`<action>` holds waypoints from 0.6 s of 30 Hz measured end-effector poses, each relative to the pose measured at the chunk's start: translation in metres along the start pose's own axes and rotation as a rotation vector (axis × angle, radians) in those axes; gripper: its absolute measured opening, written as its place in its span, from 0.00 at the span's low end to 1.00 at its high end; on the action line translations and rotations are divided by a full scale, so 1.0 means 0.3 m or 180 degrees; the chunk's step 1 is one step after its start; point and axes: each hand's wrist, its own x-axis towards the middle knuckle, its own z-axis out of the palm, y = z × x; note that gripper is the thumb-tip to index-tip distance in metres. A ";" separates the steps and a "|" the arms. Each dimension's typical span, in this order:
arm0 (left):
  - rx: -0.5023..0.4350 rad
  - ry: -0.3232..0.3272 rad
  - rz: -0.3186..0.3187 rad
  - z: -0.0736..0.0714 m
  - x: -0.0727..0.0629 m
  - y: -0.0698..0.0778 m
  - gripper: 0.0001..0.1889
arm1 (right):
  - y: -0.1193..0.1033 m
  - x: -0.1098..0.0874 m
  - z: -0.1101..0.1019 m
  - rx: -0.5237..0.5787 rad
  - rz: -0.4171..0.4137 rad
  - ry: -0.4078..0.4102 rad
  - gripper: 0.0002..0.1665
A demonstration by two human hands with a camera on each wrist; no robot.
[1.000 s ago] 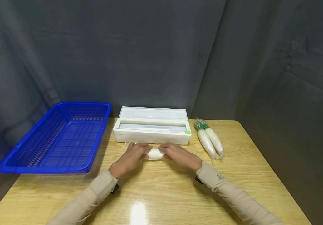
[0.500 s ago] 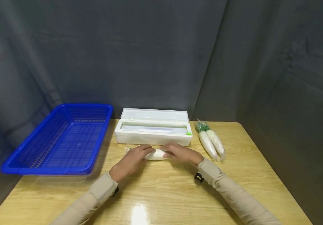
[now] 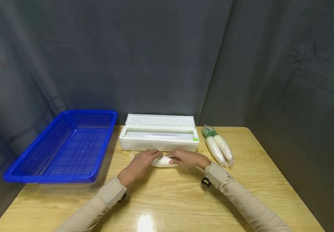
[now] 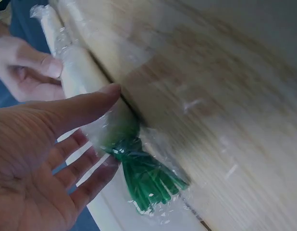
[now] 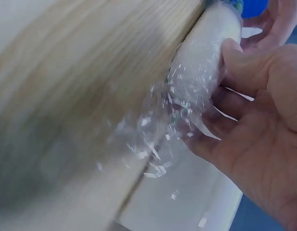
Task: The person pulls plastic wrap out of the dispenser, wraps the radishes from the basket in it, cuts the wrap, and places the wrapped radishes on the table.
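A white radish wrapped in clear plastic film lies crosswise on the table, just in front of a white cling film box. My left hand holds its leafy end, thumb on one side and fingers on the other. Green stems stick out past that hand inside the film. Toward the tapered end, my right hand grips the radish, its thumb pressing the side. Crumpled film hangs loose beyond that end in the right wrist view.
The cling film box stands behind the hands, lid raised, a green slider at its right. Two film-wrapped radishes lie to the right. A blue plastic basket sits at the left. Dark curtains surround the table.
More of the white radish shows between my hands than a second ago, and it sits slightly farther right. My right thumb has shifted on it. The whole head view has moved a little.
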 end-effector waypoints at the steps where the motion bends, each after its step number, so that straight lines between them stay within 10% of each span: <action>1: 0.0026 -0.0002 -0.0003 0.003 0.004 0.001 0.32 | -0.004 0.000 -0.001 -0.0062 0.0017 -0.0019 0.09; 9: 0.0258 0.0093 -0.0008 0.018 0.020 0.014 0.28 | -0.042 -0.041 0.044 -0.0880 0.0365 0.0424 0.30; 18: 0.0180 0.0059 0.0163 -0.001 0.013 -0.011 0.25 | -0.034 -0.049 0.107 -0.1985 -0.0017 0.1129 0.28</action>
